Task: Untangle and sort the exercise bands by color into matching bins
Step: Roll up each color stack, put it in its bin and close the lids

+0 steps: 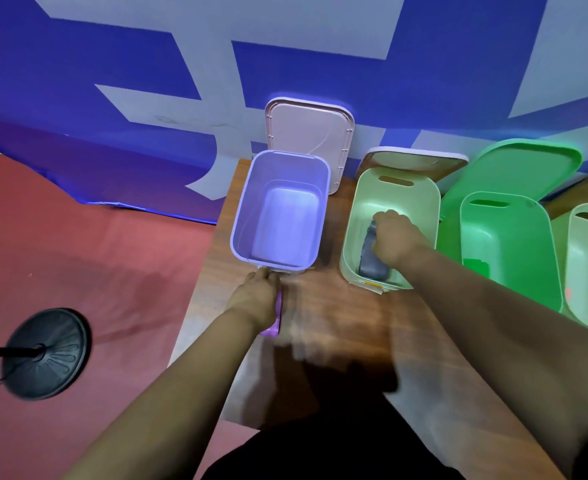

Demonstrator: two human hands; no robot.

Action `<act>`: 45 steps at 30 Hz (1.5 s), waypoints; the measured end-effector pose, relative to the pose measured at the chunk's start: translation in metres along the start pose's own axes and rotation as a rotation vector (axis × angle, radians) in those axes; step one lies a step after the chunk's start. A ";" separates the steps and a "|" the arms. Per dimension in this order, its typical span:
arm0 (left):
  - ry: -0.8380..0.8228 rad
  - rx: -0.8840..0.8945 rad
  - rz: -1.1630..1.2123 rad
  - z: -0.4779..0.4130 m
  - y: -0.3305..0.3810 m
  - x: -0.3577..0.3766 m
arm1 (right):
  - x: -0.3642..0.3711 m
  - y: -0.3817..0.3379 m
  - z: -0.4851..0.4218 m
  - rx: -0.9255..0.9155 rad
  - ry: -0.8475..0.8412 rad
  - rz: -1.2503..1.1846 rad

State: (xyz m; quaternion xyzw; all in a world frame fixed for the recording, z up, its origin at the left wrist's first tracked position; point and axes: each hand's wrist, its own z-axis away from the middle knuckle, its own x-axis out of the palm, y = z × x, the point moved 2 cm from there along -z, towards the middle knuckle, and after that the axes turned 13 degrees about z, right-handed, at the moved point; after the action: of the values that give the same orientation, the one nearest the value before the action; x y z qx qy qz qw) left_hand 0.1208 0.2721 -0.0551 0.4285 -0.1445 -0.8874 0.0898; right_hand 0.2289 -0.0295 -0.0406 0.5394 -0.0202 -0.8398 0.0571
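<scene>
Four open bins stand in a row on a wooden table (337, 323). My left hand (256, 296) grips a purple band (274, 323) just in front of the purple bin (240, 216), which has nothing in it. My right hand (394, 237) reaches down into the pale green bin (434, 202) and holds a grey-blue band (372, 261) that lies on its floor. To the right stands a bright green bin (549, 271) with a green band (476, 265) inside. A fourth pale bin (573, 271) is cut off at the right edge.
Bin lids lean against the blue and white wall behind: a pink lid (308, 133), a pale lid (414, 157) and a green lid (521, 168). A black round stand base (46, 353) sits on the red floor at left. The table's left edge runs close to my left arm.
</scene>
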 end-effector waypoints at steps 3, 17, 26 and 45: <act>-0.005 -0.011 -0.003 0.012 0.003 -0.004 | -0.004 0.001 0.009 0.046 0.054 -0.082; -0.105 0.156 1.407 0.072 0.043 -0.077 | -0.076 -0.056 0.113 -0.399 0.022 -0.838; 0.140 0.030 1.714 0.054 0.059 -0.085 | -0.088 -0.067 0.099 -0.313 -0.019 -0.973; 0.587 -0.142 1.054 0.020 -0.027 -0.087 | -0.078 -0.176 -0.015 -0.423 -0.152 0.080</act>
State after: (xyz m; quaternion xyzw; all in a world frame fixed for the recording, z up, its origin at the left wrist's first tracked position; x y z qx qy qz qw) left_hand 0.1575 0.3258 0.0119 0.5189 -0.2469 -0.5756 0.5817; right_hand 0.2615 0.1546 0.0067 0.4493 0.1306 -0.8607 0.2005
